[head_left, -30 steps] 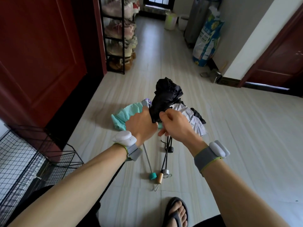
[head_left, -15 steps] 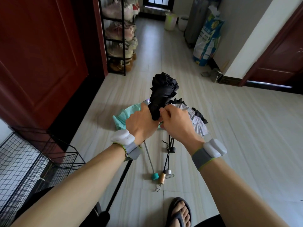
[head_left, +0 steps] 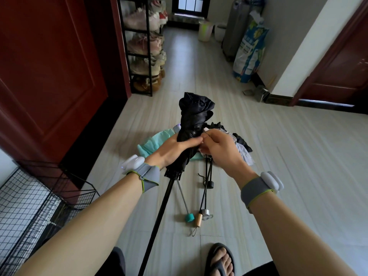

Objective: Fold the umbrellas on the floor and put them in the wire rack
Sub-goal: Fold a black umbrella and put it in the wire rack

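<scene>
Black umbrella (head_left: 195,116) stands up mid-view, its cloth bunched. Left hand (head_left: 171,150) wraps tight round the cloth; right hand (head_left: 219,150) pinches a small bit, maybe the strap. Best to squeeze the folds flat, then wind the strap round. Wire rack (head_left: 23,206) sits at eight o'clock.

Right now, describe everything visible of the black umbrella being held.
The black umbrella is closed, its matte black fabric gathered in a loose, crumpled bundle pointing up and away. Black rib tips show below the bundle, and a thin black shaft, extended, runs down toward the person and out of frame. The left hand grips the bundle's middle; the right hand pinches something thin against it, too small to identify. It is held above the floor.
</scene>
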